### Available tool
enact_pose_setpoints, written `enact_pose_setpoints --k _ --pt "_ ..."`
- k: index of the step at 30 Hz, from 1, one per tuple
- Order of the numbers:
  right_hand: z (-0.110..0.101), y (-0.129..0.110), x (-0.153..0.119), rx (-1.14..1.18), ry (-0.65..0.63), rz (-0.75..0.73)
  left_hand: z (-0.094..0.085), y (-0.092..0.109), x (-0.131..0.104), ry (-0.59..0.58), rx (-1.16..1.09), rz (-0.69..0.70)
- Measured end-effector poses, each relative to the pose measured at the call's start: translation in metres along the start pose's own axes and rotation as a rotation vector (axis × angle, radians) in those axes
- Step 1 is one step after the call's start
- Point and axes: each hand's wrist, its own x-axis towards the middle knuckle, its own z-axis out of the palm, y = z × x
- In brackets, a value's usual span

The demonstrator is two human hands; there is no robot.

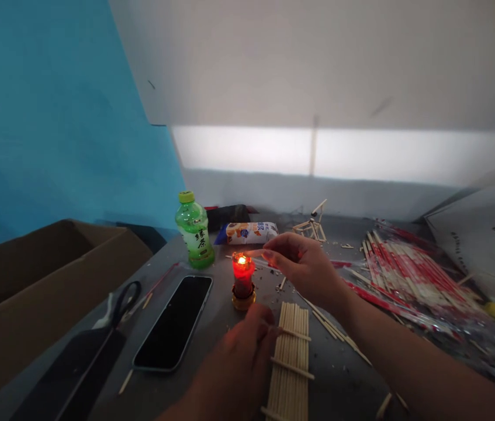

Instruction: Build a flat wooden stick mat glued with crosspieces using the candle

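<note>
Up front, the right hand [304, 266] pinches a thin pale wooden stick [253, 253], its long axis running nearly level and its tip pointing toward nine o'clock into the flame of the short red lit candle [243, 275]. At six o'clock from the candle, the left hand [241, 362] presses fingers closed on a flat mat of joined bamboo sticks [291, 362], whose sticks run twelve to six. Beyond lie a black smartphone [173, 330], a green tea bottle [194, 231] and wrapped red-and-white chopsticks [409, 275].

green tea bottle [194, 231], phone [173, 328], scissors [120, 304], cardboard box [32, 280], snack packet [247, 232], wrapped chopsticks [409, 275] on the table [343, 374]
</note>
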Motion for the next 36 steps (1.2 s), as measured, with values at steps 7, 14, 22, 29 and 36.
enact_pose_setpoints --k 7,14,22,29,36 --pt "0.002 0.006 0.002 -0.003 -0.017 0.012 -0.001 -0.004 0.003 0.002 -0.115 -0.049" --pt "0.002 0.01 0.003 0.026 -0.023 0.021 -0.002 -0.005 0.003 -0.025 -0.24 -0.089" --pt "0.005 0.013 0.004 0.055 -0.02 0.032 0.008 -0.015 0.002 -0.157 -0.597 -0.052" --pt "0.007 0.013 0.004 0.097 -0.017 0.044 0.007 -0.014 0.003 -0.217 -0.716 -0.098" --pt "0.001 0.007 -0.002 0.172 0.022 0.102 0.005 -0.008 0.005 -0.164 -0.837 -0.184"
